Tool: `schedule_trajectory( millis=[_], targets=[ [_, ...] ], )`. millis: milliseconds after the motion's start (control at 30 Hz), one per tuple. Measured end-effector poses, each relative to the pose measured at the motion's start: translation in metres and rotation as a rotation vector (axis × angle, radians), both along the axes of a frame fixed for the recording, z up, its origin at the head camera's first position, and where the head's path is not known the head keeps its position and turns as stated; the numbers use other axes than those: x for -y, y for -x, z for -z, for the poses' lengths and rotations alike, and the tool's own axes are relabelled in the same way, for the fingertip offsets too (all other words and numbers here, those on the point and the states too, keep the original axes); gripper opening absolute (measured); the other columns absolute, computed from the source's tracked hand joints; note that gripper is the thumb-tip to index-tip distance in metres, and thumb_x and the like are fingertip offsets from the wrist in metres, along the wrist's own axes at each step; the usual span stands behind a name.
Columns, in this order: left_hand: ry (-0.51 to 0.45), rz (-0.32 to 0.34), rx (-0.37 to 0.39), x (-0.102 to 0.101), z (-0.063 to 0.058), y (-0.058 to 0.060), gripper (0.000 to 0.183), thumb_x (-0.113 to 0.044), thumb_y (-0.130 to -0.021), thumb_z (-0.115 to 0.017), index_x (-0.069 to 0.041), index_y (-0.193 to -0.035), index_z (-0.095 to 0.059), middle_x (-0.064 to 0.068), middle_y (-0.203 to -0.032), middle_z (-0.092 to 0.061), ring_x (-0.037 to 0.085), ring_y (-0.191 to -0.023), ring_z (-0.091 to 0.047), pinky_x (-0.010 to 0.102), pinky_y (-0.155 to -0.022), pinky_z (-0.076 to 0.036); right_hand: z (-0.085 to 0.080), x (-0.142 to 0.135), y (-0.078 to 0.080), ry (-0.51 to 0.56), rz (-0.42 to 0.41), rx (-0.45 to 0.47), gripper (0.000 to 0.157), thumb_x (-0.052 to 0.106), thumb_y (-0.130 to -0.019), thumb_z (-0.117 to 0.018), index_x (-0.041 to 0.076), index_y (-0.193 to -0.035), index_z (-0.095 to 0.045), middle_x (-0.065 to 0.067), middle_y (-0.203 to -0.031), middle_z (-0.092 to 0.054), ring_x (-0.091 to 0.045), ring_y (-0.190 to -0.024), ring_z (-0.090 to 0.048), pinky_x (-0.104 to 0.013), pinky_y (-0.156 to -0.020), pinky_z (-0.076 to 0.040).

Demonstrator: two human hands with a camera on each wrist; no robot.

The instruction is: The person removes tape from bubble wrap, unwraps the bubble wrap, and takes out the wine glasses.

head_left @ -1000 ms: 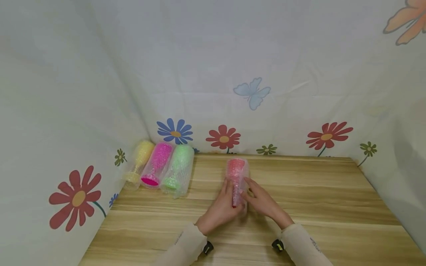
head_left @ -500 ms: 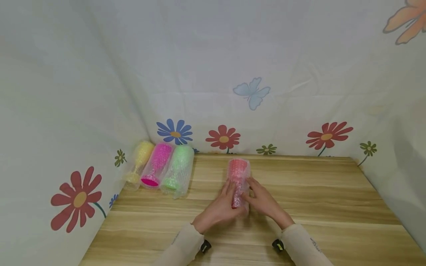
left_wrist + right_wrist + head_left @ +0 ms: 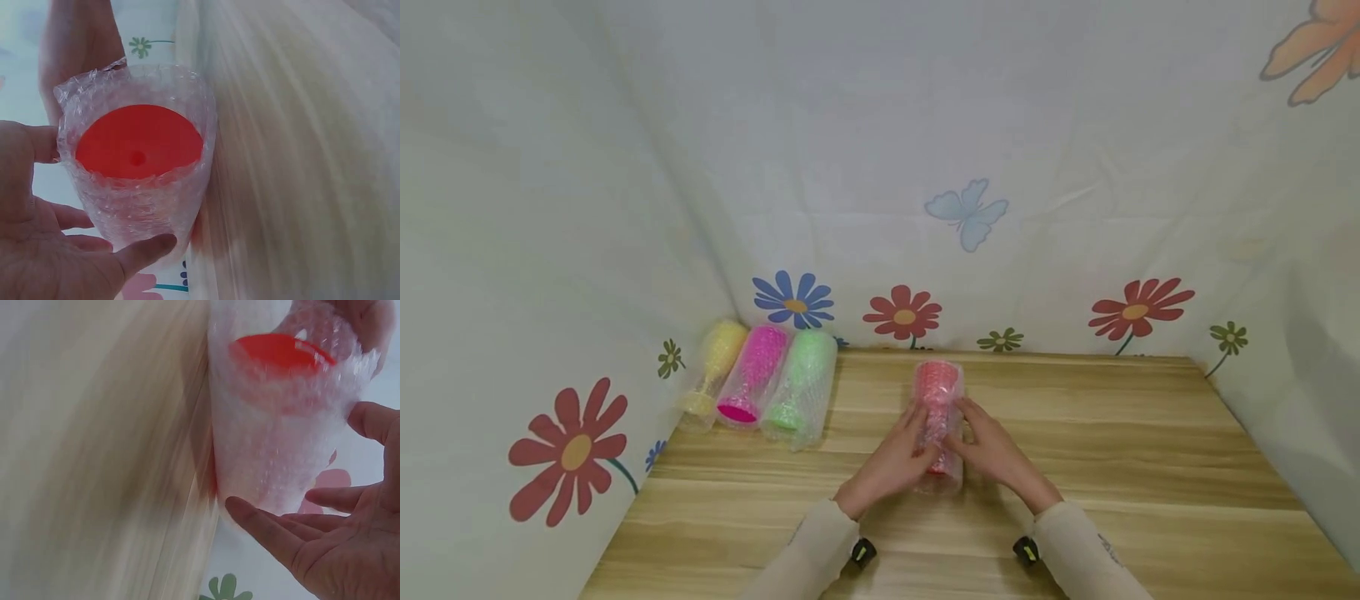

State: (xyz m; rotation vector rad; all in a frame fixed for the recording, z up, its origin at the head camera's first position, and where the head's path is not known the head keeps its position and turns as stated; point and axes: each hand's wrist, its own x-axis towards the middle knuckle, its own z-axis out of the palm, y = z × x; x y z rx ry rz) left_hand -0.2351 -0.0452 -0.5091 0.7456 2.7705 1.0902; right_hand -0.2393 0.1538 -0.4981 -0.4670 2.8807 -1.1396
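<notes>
A red goblet (image 3: pixel 937 417) wrapped in bubble wrap lies on the wooden table, its round red base (image 3: pixel 139 142) toward the person. My left hand (image 3: pixel 893 457) holds it along its left side, thumb near the base end and fingers farther up. On the opposite side my right hand (image 3: pixel 992 450) holds it too, thumb and fingers bent against the wrap. The right wrist view shows the right fingertips (image 3: pixel 240 506) at the wrap, low by the tabletop. Loose bubble wrap (image 3: pixel 87 87) stands out past the base like a sleeve.
Three more wrapped goblets lie side by side at the table's back left: yellow (image 3: pixel 722 354), magenta (image 3: pixel 762 358) and green (image 3: pixel 808 367). A white flower-printed curtain (image 3: pixel 880 167) encloses the back and sides. The wooden tabletop (image 3: pixel 1112 442) extends right of the hands.
The red goblet has turned slightly and moved a little to the right between the hands. My left thumb has drawn back from its base end, which shows more now. The other goblets stay put.
</notes>
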Motion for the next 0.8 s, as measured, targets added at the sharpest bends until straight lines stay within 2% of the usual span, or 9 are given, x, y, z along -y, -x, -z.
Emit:
schedule_trajectory(
  millis=[67, 233, 400, 600, 800],
  targets=[
    [-0.007, 0.010, 0.005, -0.001, -0.001, -0.002, 0.073, -0.034, -0.099, -0.051, -0.007, -0.157, -0.016, 0.013, -0.166, -0.010, 0.026, -0.153, -0.017, 0.045, -0.119, -0.030, 0.000, -0.001, 0.003, -0.005, -0.005, -0.013, 0.073, 0.031, -0.094, -0.064, -0.003, -0.150, -0.033, -0.026, -0.157, -0.030, -0.044, -0.144, -0.033, -0.058, -0.115, -0.031],
    [-0.016, 0.029, -0.022, -0.004, -0.004, -0.007, 0.073, -0.028, -0.097, -0.054, -0.003, -0.156, -0.019, 0.017, -0.165, -0.014, 0.029, -0.152, -0.020, 0.046, -0.118, -0.031, -0.003, -0.005, 0.007, 0.035, -0.005, 0.002, 0.070, 0.029, -0.094, -0.064, -0.004, -0.149, -0.035, -0.028, -0.156, -0.030, -0.046, -0.135, -0.044, -0.059, -0.110, -0.038],
    [0.010, 0.008, -0.048, -0.009, -0.006, -0.009, 0.074, -0.029, -0.095, -0.056, -0.001, -0.155, -0.023, 0.020, -0.164, -0.016, 0.031, -0.151, -0.023, 0.047, -0.118, -0.031, -0.006, -0.006, 0.008, 0.024, -0.008, 0.002, 0.068, 0.027, -0.094, -0.063, -0.005, -0.148, -0.036, -0.029, -0.155, -0.031, -0.047, -0.131, -0.048, -0.059, -0.109, -0.039],
    [0.063, -0.012, -0.036, -0.011, -0.009, -0.003, 0.079, -0.041, -0.093, -0.058, -0.005, -0.155, -0.025, 0.016, -0.165, -0.013, 0.034, -0.151, -0.020, 0.049, -0.119, -0.030, -0.011, -0.005, 0.012, -0.069, -0.008, -0.054, 0.060, 0.026, -0.094, -0.062, -0.003, -0.144, -0.044, -0.028, -0.150, -0.041, -0.047, -0.137, -0.041, -0.060, -0.113, -0.034],
    [0.105, 0.028, -0.068, -0.011, -0.009, 0.004, 0.081, -0.041, -0.091, -0.060, -0.007, -0.156, -0.026, 0.016, -0.165, -0.014, 0.037, -0.152, -0.018, 0.049, -0.120, -0.028, -0.022, -0.005, 0.016, -0.152, -0.041, -0.108, 0.052, 0.022, -0.092, -0.064, -0.002, -0.137, -0.053, -0.026, -0.141, -0.053, -0.044, -0.125, -0.055, -0.057, -0.104, -0.045]
  ],
)
